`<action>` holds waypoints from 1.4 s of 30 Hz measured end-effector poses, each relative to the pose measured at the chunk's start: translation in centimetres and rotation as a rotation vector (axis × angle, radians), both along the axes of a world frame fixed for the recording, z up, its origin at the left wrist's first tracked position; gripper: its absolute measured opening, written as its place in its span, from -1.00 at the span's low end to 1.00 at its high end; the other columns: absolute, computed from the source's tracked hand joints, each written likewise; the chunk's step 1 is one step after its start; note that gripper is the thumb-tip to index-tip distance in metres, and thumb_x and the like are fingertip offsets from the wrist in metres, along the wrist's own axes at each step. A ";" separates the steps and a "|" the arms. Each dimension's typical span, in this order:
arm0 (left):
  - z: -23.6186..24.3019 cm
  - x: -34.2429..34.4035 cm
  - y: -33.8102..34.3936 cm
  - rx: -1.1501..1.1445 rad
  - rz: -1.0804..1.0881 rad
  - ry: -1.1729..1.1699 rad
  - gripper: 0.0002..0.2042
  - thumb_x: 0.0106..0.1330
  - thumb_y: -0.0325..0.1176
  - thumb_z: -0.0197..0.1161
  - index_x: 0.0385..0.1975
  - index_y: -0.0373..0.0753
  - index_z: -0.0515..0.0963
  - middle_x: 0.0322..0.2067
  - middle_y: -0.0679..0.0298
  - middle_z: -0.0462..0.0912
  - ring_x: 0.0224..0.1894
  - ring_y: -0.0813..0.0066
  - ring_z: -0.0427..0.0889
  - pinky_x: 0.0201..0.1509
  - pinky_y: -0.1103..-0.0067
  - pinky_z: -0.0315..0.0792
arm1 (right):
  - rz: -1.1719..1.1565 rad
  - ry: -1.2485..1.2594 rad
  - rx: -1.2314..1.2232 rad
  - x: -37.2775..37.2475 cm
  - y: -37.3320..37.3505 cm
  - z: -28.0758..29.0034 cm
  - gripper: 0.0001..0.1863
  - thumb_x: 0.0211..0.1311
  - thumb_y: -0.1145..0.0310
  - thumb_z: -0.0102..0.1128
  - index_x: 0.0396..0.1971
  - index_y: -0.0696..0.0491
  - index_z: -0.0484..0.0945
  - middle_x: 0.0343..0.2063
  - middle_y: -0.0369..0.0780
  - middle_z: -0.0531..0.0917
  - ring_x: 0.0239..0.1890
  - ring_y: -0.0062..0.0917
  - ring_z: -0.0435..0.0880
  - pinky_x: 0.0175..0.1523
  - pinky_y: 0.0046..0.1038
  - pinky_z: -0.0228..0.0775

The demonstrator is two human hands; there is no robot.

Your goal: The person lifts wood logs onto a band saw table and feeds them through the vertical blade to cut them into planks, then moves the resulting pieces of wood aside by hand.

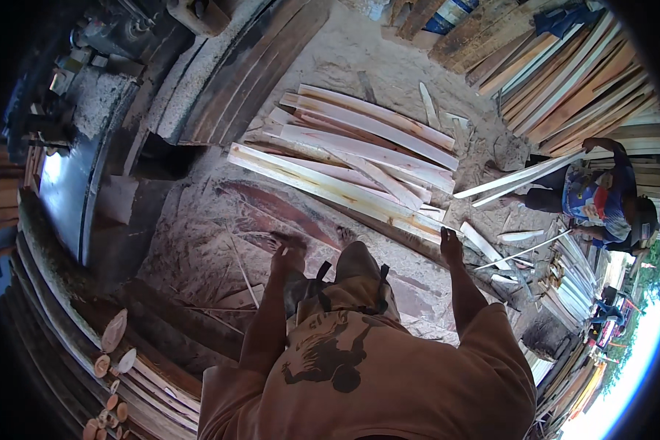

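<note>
My left hand (289, 259) is beside my left knee, low over the dusty ground, its fingers loosely spread and nothing visible in them. Out to the right, my right hand (451, 248) has its fingers apart at the near right end of a long pale plank (330, 189) with brownish streaks. Whether the fingertips touch the plank or hover above it, I cannot tell. That plank lies along the near side of a loose stack of sawn boards (374, 154). Some boards lie crosswise, overlapping one another.
A metal-topped machine (77, 176) stands at the left, with logs (59, 293) below it. Another person (598, 194) at the right holds long thin strips (521, 176). Timber leans at the upper right (579, 81). Offcuts (480, 242) and sawdust cover the ground.
</note>
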State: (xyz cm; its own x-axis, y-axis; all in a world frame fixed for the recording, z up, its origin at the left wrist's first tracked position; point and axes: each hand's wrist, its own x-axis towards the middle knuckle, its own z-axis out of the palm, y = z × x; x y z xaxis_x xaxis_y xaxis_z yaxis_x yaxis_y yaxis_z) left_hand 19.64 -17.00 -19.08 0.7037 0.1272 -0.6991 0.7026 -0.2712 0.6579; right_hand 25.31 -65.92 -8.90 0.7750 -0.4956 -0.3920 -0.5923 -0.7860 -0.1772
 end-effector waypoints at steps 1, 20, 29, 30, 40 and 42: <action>-1.3 -2.6 0.8 0.032 -0.036 -0.006 -0.73 0.10 -0.42 0.11 -0.16 -0.17 0.52 -0.20 0.11 0.57 -0.28 0.34 0.61 -0.26 0.50 0.48 | -0.042 0.127 0.104 1.3 2.8 0.0 -0.44 0.23 -0.11 -0.22 -0.07 0.05 0.45 -0.22 0.03 0.56 -0.07 -0.09 0.49 -0.01 -0.19 0.32; 6.8 -8.1 23.6 -0.316 1.387 -0.023 -0.44 0.23 0.04 0.05 0.14 -0.15 0.20 -0.20 0.20 0.56 -0.26 0.39 0.54 -0.25 0.42 0.39 | 1.034 0.485 0.813 19.1 57.5 -9.0 -0.59 0.17 0.07 -0.03 -0.25 0.12 0.54 -0.44 -0.24 0.64 -0.47 -0.57 0.60 -0.41 -0.55 0.40; 11.2 10.6 43.2 -0.383 1.384 -0.303 -0.17 0.14 0.33 -0.13 0.27 -0.16 -0.05 0.01 0.03 0.42 0.06 0.14 0.38 0.10 0.19 0.23 | 1.184 0.488 0.946 31.1 85.6 -0.5 -0.58 0.22 0.06 -0.02 -0.04 0.02 0.41 -0.32 -0.27 0.61 -0.42 -0.62 0.59 -0.42 -0.59 0.38; 12.3 12.6 45.8 -0.358 1.382 -0.360 -0.16 0.12 0.35 -0.14 0.27 -0.15 -0.06 0.01 0.03 0.42 0.07 0.13 0.38 0.10 0.18 0.22 | 1.153 0.458 1.059 31.8 88.8 2.1 -0.58 0.23 0.05 -0.03 -0.02 0.00 0.40 -0.31 -0.25 0.61 -0.41 -0.60 0.59 -0.42 -0.58 0.39; 17.5 19.6 52.8 -0.441 1.323 -0.320 -0.11 0.03 0.48 -0.29 0.18 -0.16 0.15 0.05 -0.01 0.33 0.07 0.04 0.35 0.03 0.17 0.28 | 1.137 0.434 1.137 31.2 96.8 5.6 -0.05 0.03 -0.34 -0.10 0.25 0.05 -0.08 0.21 -0.04 0.10 0.21 -0.21 0.16 0.05 -0.20 0.28; 16.8 18.5 50.8 -0.469 1.314 -0.341 -0.11 0.03 0.49 -0.32 0.14 -0.19 0.24 0.02 0.00 0.38 0.04 0.08 0.38 0.02 0.19 0.31 | 1.046 0.547 1.132 27.9 94.2 7.9 -0.07 0.03 -0.34 -0.09 0.26 -0.02 -0.06 0.19 -0.11 0.15 0.19 -0.25 0.18 0.02 -0.21 0.31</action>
State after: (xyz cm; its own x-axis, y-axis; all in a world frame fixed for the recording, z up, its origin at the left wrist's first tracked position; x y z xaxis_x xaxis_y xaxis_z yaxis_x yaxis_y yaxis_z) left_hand 38.11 33.82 -2.24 0.3978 0.6138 -0.6819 0.0618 0.7237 0.6874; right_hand 53.22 28.27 -1.03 0.2238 0.8404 -0.4937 -0.0987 -0.4844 -0.8693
